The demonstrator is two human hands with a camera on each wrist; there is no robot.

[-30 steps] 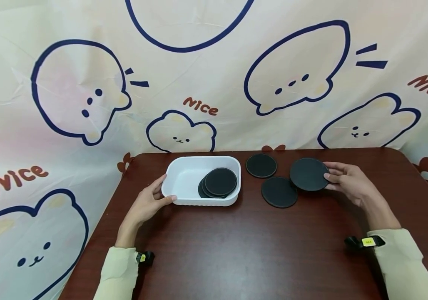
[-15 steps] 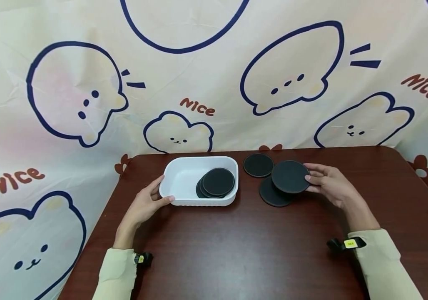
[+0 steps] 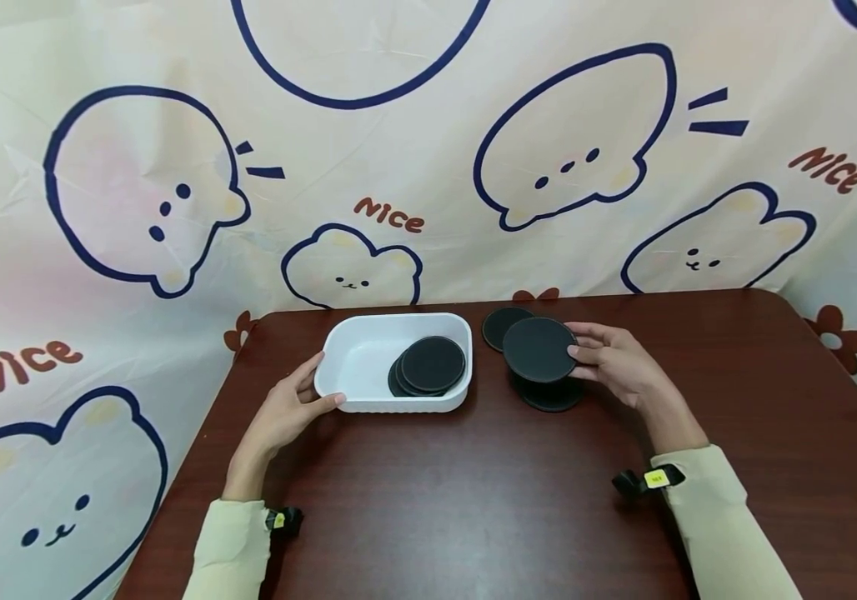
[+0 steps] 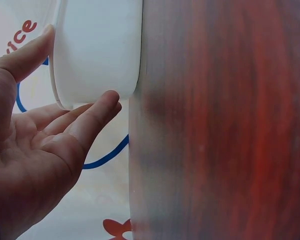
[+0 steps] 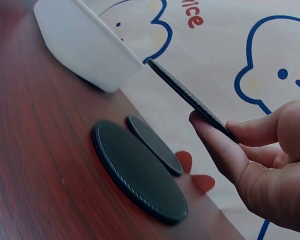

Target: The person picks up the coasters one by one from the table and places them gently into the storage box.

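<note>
My right hand [image 3: 616, 362] pinches a round black coaster [image 3: 539, 350] by its right edge, thumb on top and fingers beneath. In the right wrist view this coaster [image 5: 185, 95] is seen edge-on, held above the table. Under it lie two more coasters: a nearer one [image 3: 548, 397] and a farther one [image 3: 502, 325], each partly covered in the head view. A white plastic tray [image 3: 353, 403] stands to the left, with several black coasters [image 3: 432, 364] piled at its right end. My left hand [image 3: 284, 410] grips the tray's left end, thumb at the rim and fingers against the end wall [image 4: 97, 60].
The dark brown wooden table [image 3: 458, 500] reaches back to a pale cloth backdrop [image 3: 443, 150] printed with cartoon bears. A black wrist strap [image 3: 649, 480] sits on the right sleeve, and another strap [image 3: 284, 522] on the left.
My right hand has carried the coaster leftward, from beside the two table coasters to above them. The left hand keeps its hold on the tray, and the whole head view has shifted slightly.
</note>
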